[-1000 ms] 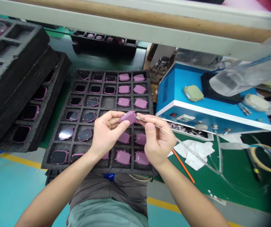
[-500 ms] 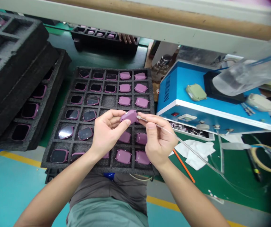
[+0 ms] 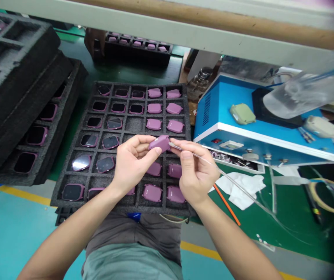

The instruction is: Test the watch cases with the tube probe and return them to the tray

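Observation:
My left hand (image 3: 133, 163) pinches a purple smartwatch body (image 3: 159, 144) between thumb and fingers, tilted above the foam tray. My right hand (image 3: 197, 169) is closed round a slim pen-like tool (image 3: 176, 146) with a clear tube trailing off its back end. The tool's tip meets the right edge of the watch body, or is very close to it. Below both hands lies the black foam tray (image 3: 134, 125), its cells holding purple watch bodies, some with dark screens up, others such as this back-up one (image 3: 152, 193) at the right.
Stacked foam trays (image 3: 38, 77) stand at the left. A blue machine box (image 3: 213, 112) with a green watch body (image 3: 243, 114) on top sits right. White tissue (image 3: 241, 188), an orange stick (image 3: 227, 205) and a tape roll (image 3: 330, 196) lie nearby. A shelf beam (image 3: 155, 25) crosses overhead.
My hands, the watch body and the tool keep practically the same position. At the far tray, the other person's hand has gone from its right part, and a hand now shows at its left end.

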A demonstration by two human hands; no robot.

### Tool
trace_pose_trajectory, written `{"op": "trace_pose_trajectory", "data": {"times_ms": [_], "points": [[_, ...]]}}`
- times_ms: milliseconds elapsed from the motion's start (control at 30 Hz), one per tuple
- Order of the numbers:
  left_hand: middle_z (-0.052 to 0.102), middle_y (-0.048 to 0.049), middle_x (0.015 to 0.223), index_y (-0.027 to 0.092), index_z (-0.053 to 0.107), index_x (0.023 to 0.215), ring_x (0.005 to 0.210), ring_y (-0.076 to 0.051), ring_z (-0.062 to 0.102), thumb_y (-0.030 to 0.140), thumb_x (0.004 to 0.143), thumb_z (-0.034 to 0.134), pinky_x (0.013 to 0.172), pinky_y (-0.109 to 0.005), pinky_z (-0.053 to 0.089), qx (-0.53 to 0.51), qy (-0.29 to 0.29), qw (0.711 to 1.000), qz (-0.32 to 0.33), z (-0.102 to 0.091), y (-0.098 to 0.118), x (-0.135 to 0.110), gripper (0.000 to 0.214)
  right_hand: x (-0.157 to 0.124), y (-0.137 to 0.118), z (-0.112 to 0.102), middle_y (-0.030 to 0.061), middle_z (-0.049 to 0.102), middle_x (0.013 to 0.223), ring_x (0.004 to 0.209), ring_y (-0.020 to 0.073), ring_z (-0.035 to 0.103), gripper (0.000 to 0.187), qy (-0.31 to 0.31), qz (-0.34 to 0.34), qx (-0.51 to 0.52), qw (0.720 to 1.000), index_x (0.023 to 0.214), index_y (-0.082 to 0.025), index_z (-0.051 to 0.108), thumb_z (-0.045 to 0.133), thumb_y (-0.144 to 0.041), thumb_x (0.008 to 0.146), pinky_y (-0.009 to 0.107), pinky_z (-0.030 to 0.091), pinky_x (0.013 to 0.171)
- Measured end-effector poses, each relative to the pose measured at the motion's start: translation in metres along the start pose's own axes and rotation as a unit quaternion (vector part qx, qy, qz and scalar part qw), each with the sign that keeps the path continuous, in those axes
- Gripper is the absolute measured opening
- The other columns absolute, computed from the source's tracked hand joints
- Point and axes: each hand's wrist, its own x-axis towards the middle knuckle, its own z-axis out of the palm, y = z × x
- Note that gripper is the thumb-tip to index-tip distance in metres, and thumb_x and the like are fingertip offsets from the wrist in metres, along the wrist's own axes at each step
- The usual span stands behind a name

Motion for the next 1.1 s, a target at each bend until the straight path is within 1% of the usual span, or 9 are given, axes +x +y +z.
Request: {"op": "trace_pose_trajectory", "data": {"times_ms": [267,433,633,800,933,1100], "points": [[0.085,-0.0071,0.095,0.015,0.076,0.099,0.085,-0.02,0.081,0.028,0.076,0.092,0.079,-0.026,0.064,0.003,0.0,1.0,0.006,-0.0004,-0.0012,0.0001,0.032,0.0,0.0008,-0.0005,0.0065,0.079,0.111,0.109,0.0258,0.078,0.014,-0.003,-0.001,0.011,1.0,0.11,-0.026,0.075,0.063,-0.022,0.104,0.045,0.069,0.089],[0.085,-0.0065,0.096,0.015,0.076,0.1,0.087,-0.019,0.081,0.027,0.077,0.091,0.079,-0.023,0.063,0.004,-0.004,1.0,0.013,-0.0011,-0.0012,0.0006,0.03,0.0006,0.0001,-0.0006,0.007,0.078,0.113,0.11,0.0257,0.078,0.015,-0.011,-0.004,0.011,1.0,0.11,-0.026,0.076,0.063,-0.022,0.103,0.044,0.069,0.089],[0.085,-0.006,0.097,0.015,0.076,0.099,0.089,-0.018,0.081,0.026,0.078,0.09,0.079,-0.022,0.062,0.008,-0.002,1.0,0.013,-0.0009,-0.0007,0.0004,0.027,0.0005,-0.0006,-0.0019,0.0078,0.078,0.115,0.111,0.0265,0.077,0.015,-0.015,0.0,0.001,1.0,0.109,-0.026,0.075,0.062,-0.024,0.103,0.047,0.069,0.09],[0.085,-0.007,0.098,0.015,0.076,0.099,0.09,-0.019,0.081,0.027,0.077,0.091,0.081,-0.023,0.063,0.017,0.002,1.0,0.016,-0.0019,-0.0012,0.0012,0.029,0.0015,0.0012,-0.003,0.0088,0.077,0.116,0.112,0.0264,0.076,0.015,-0.025,0.007,-0.012,1.0,0.11,-0.026,0.074,0.061,-0.026,0.104,0.049,0.068,0.095],[0.085,-0.008,0.1,0.016,0.076,0.099,0.092,-0.021,0.082,0.03,0.075,0.093,0.081,-0.024,0.064,0.022,0.009,1.0,0.018,-0.0028,-0.0007,0.0039,0.033,0.0039,0.0034,-0.0024,0.0083,0.078,0.116,0.112,0.0254,0.076,0.016,-0.034,0.0,-0.003,0.999,0.111,-0.027,0.074,0.06,-0.025,0.105,0.049,0.066,0.098],[0.085,-0.0091,0.104,0.016,0.077,0.101,0.096,-0.023,0.082,0.033,0.076,0.093,0.087,-0.027,0.065,0.04,0.008,0.999,0.029,-0.0032,0.0006,0.0057,0.034,0.0059,0.0048,-0.0019,0.0074,0.077,0.118,0.114,0.0248,0.075,0.017,-0.047,0.002,0.007,0.999,0.113,-0.028,0.074,0.06,-0.023,0.105,0.048,0.065,0.098]]}}
